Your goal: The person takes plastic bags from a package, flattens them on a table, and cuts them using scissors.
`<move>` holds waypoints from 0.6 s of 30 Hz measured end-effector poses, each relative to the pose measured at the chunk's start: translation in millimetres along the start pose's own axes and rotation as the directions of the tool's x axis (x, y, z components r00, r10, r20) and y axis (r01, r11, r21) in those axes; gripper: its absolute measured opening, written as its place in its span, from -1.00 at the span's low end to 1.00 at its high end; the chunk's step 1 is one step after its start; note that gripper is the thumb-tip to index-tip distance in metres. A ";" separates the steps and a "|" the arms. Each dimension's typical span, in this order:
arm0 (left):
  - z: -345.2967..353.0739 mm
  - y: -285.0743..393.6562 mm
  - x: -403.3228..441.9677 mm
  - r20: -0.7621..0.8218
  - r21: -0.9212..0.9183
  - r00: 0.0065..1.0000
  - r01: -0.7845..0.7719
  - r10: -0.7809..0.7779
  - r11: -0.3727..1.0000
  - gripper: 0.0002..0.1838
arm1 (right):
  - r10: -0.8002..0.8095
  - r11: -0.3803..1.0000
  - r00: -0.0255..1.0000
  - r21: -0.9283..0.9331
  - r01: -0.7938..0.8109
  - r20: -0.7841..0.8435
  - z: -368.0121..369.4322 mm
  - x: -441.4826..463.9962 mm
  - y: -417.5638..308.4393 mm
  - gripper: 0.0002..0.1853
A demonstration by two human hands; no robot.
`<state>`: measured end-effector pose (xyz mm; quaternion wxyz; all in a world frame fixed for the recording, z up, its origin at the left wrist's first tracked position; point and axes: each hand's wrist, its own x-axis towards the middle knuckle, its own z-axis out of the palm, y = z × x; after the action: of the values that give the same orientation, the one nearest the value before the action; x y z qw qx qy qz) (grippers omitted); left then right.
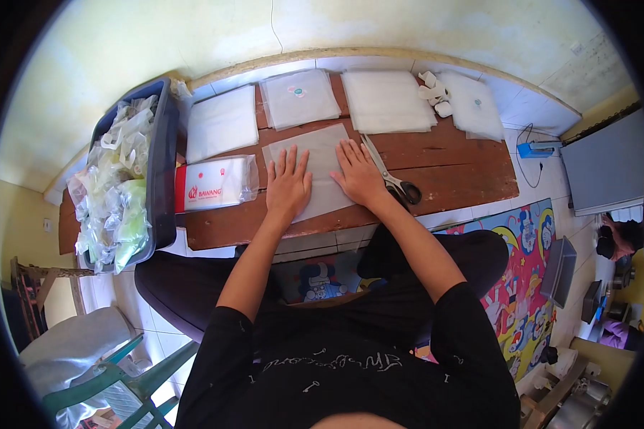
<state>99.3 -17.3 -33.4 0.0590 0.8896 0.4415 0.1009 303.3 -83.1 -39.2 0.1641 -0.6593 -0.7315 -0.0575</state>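
Observation:
Both palms are pressed flat on a translucent plastic sheet (322, 171) that lies on the low brown wooden table (451, 171). My left hand (288, 182) rests on the sheet's left part with its fingers spread. On the upper right part, my right hand (358, 171) lies with fingers apart. Scissors with black handles (401, 187) sit just right of my right hand, partly under the forearm. To the left of my left hand is a red and white pack marked BAWANG (215, 184). Neither hand grips anything.
Stacks of clear plastic bags (223, 123) (300, 99) (388, 101) (469, 106) line the table's back edge, with a white bundle (435, 93) between two. A dark crate (162, 157) of crumpled bags stands left. A green chair (93, 386) is at lower left; a colourful mat (515, 286) lies right.

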 end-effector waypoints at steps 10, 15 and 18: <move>-1.5 -0.4 1.3 0.010 0.005 1.000 0.008 -0.008 1.000 -0.39 | 0.247 0.957 0.967 0.175 -0.233 -0.059 -94.5 -50.4 10.2 -0.52; -2.6 1.5 1.8 0.009 0.001 1.000 0.003 -0.003 1.000 -0.39 | 0.376 0.918 0.915 0.073 -0.389 0.146 -110.8 -87.8 22.7 -0.53; -3.2 0.8 1.5 0.013 0.018 1.000 0.006 -0.006 1.000 -0.39 | 0.371 0.915 0.917 0.110 -0.388 0.148 -106.2 -92.5 24.6 -0.49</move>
<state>100.1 -16.5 -30.0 0.0542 0.8894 0.4446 0.0912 352.0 -199.5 28.2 0.1715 -0.7782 -0.6004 0.0669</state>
